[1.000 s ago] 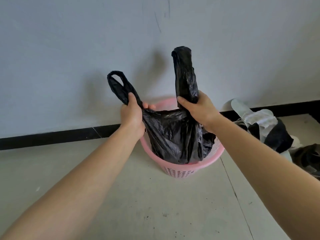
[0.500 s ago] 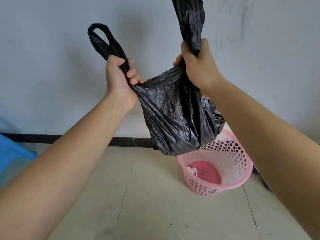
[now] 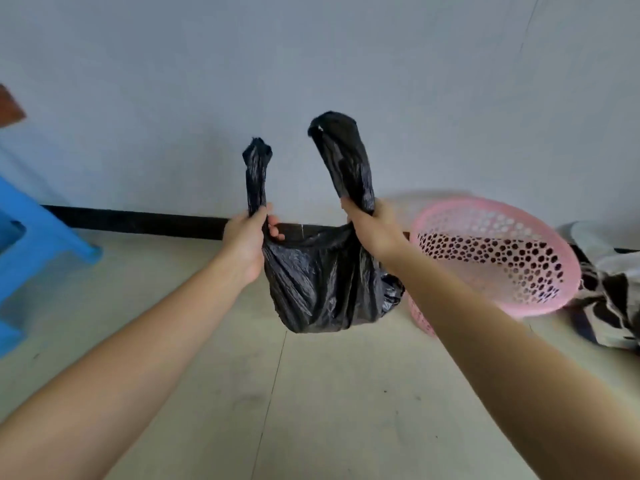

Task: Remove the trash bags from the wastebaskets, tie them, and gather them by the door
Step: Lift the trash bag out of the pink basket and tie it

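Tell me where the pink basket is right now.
Head view, right side: the pink basket sits on the floor by the wall, between the black bag and a heap of cloth.

Black trash bag [image 3: 322,278], pink perforated wastebasket [image 3: 498,258], blue stool [image 3: 31,237], black-and-white patterned cloth [image 3: 609,299], grey wall [image 3: 311,64].

floor [image 3: 311,393]: pale tiles, thin seams, few dark specks; black baseboard [image 3: 138,218] along far edge, 12 o'clock
pink wastebasket [image 3: 502,258]: on floor, 3 o'clock, perforated wall, near baseboard
blue stool [image 3: 31,244]: 9 o'clock, leg foot on floor
fabric pile [image 3: 609,292]: black-and-white, 4 o'clock, just beside wastebasket
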The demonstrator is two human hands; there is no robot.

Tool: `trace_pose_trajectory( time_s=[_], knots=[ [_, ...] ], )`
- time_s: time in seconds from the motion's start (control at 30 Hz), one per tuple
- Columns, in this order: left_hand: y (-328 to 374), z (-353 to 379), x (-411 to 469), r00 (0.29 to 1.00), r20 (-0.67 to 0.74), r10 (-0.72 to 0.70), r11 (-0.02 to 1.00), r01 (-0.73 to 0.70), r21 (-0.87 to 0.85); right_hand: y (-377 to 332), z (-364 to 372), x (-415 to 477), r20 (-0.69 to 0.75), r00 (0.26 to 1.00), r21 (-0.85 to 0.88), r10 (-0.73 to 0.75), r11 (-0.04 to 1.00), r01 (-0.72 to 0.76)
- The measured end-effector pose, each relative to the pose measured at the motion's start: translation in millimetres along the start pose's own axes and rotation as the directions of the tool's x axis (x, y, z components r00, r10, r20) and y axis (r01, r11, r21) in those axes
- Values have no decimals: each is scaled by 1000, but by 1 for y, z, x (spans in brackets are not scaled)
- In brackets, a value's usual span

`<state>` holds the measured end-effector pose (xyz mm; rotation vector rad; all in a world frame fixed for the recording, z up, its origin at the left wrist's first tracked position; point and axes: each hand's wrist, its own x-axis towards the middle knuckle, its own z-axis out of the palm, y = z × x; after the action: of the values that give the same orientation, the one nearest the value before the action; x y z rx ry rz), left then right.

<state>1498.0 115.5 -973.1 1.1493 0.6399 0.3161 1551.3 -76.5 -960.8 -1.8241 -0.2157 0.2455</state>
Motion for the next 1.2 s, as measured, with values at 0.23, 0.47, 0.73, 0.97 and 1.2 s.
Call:
trace_pose_trajectory(
  time_s=[0.23, 0.47, 0.73, 0.97, 1.2],
  knots=[
    [-60, -48, 8, 979, 38, -200, 962, 189, 196, 95, 41, -32, 126, 981, -170, 149, 977, -126],
    [-44, -32, 2, 861, 451, -236, 972, 207, 115, 80, 36, -23, 319, 948, -264, -3, 960, 92],
    [-48, -26, 15, 948, 249, -200, 980, 196, 43, 98, 33, -28, 409, 912, -423, 36, 893, 154],
    [-51, -42, 27, 886, 360, -292, 956, 278, 92, 109, 26, -20, 206, 972, -299, -113, 939, 172],
    [-55, -37, 18, 719, 571, -396, 895, 163, 416, 105, 27, -5, 422, 901, -455, -98, 837, 304]
  ],
)
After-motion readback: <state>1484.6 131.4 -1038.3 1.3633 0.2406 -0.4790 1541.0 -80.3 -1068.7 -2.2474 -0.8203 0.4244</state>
